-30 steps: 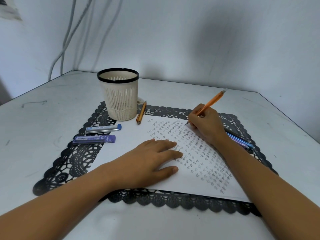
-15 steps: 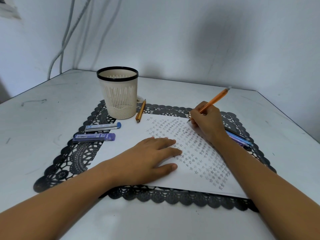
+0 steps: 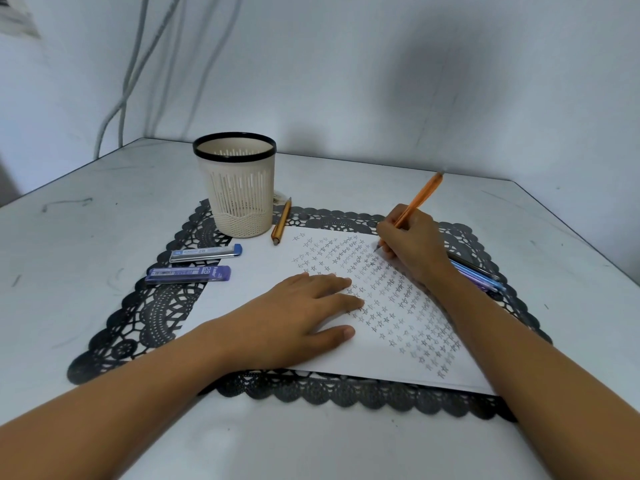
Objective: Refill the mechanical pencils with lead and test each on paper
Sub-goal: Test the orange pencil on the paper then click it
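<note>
my right hand [image 3: 412, 245] is curled round the orange mechanical pencil [image 3: 417, 202], pinching it low with the tip down on the far edge of the paper [image 3: 263, 271], top end tilted up and away. left hand [image 3: 294, 317] lies flat with fingers spread, pressing the sheet down. forearms angle in over the lace mat [image 3: 138, 323] on the desk [image 3: 69, 237]

Not much to report on the person tbh: left forearm [image 3: 138, 393] and right forearm [image 3: 540, 362] are bare as far up as you can see, bare wrists, bare left hand [image 3: 298, 306] and right hand [image 3: 412, 244]. Left thumbnail [image 3: 347, 332] looks short and plain.
</note>
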Demonstrator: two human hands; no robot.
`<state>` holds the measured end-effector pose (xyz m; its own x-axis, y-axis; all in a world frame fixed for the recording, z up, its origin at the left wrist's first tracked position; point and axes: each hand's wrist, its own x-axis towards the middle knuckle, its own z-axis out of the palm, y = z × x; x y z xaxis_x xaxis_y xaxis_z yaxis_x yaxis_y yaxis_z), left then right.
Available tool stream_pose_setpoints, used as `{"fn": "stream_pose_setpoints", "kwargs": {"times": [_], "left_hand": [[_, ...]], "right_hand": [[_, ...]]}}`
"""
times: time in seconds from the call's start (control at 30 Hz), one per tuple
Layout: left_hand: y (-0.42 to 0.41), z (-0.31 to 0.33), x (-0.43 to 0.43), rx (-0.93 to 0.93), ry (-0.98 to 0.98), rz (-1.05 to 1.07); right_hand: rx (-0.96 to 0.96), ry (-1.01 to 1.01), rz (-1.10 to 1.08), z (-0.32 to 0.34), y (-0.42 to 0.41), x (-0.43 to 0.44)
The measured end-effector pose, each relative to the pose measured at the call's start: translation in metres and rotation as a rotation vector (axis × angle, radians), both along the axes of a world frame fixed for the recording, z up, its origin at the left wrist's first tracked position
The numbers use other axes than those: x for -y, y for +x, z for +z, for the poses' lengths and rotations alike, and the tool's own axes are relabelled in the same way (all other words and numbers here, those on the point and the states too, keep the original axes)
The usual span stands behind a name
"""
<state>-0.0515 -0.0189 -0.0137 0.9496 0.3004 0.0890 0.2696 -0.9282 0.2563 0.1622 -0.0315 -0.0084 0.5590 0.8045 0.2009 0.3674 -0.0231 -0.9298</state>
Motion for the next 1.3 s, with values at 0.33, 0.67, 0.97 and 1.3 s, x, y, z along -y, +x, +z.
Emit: {"fn": "stream_pose_setpoints", "kwargs": {"times": [0.33,0.67,0.97,1.3], "left_hand": [[0.0001,-0.0015,-0.0021,-0.011,0.016,0.002],[0.0003,-0.0015,-0.0019,-0.009,0.021,-0.002],[0.0005,-0.0023,-0.0020,-0.010,0.002,0.004],[0.0002,-0.0019,-0.0012,0.000,0.013,0.001]], "right_hand": [[0.167,-0.001,-0.051,-0.0010,0.0009,-0.0007],[0.062,0.007,-0.006,0.0005,-0.0009,0.0018],[0.043,-0.005,-0.013,-0.0009,0.0009,0.0005],[0.007,0.077,-0.025,0.0067,0.0018,0.0020]]}}
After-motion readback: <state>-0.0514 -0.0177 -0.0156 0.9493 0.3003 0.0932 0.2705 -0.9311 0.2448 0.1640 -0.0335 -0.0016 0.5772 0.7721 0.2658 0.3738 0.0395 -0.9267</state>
